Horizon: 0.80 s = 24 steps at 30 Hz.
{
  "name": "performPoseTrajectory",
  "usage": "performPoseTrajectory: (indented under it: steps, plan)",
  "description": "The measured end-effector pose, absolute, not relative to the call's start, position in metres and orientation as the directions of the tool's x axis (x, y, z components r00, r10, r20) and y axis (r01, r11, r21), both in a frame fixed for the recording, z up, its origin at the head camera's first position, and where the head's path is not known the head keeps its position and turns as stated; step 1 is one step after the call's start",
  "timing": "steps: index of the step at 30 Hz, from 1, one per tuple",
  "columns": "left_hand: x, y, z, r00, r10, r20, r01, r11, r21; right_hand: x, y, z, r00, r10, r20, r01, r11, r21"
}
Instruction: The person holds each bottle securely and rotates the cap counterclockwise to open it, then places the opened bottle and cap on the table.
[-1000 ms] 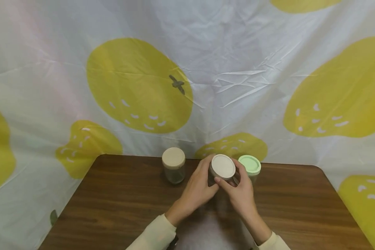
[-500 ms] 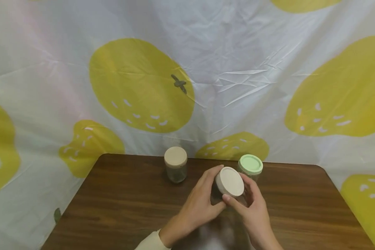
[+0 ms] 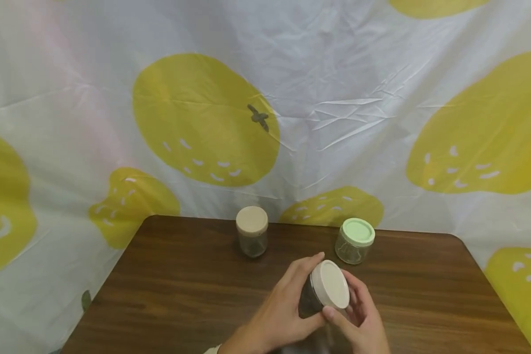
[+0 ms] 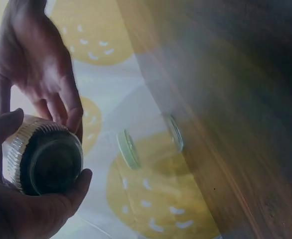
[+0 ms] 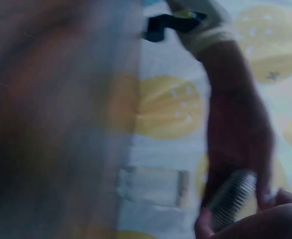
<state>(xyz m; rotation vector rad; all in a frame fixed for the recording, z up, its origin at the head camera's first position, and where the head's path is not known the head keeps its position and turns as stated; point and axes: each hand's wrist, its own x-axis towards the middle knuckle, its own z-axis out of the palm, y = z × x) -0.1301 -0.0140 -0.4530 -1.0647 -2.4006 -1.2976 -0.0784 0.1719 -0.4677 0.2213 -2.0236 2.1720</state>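
A glass jar with a white lid (image 3: 335, 285) is held up over the table, tilted so its lid faces right. My left hand (image 3: 285, 307) grips the jar's dark-looking body from the left. On the other side, my right hand (image 3: 364, 317) has its thumb and fingers about the lid's edge. In the left wrist view the jar's round base (image 4: 56, 164) faces the camera, and the lid's ridged side shows behind it. Part of the ridged lid (image 5: 234, 196) appears between the hands in the right wrist view. The jar's contents cannot be made out.
Toward the back of the brown wooden table (image 3: 181, 280) stand two more glass jars. The left one has a beige lid (image 3: 251, 220), the right one a green lid (image 3: 357, 231). A white cloth with yellow fruit prints (image 3: 345, 73) hangs behind the table.
Both hands have brought the white-lidded jar nearer to me and slightly right, tipping its lid further to the right. The green-lidded jar's body has come into view.
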Motion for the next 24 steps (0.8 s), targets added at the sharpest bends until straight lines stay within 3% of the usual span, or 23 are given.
performPoseTrajectory:
  steps: [7, 18, 24]
  plan:
    - [-0.12, -0.018, -0.459, -0.752, 0.51, 0.417, 0.633, 0.383, 0.673, -0.073, 0.17, -0.49, -0.957, -0.023, 0.288, -0.284, -0.117, -0.952]
    - [-0.117, -0.02, -0.462, -0.75, 0.513, 0.418, 0.645, 0.426, 0.634, -0.073, 0.174, -0.483, -0.965, -0.066, 0.254, -0.248, -0.085, -0.965]
    - [-0.118, -0.02, -0.458, -0.735, 0.514, 0.442, 0.667, 0.43, 0.608, -0.068, 0.171, -0.471, -0.982, 0.014, 0.191, -0.19, 0.032, -0.981]
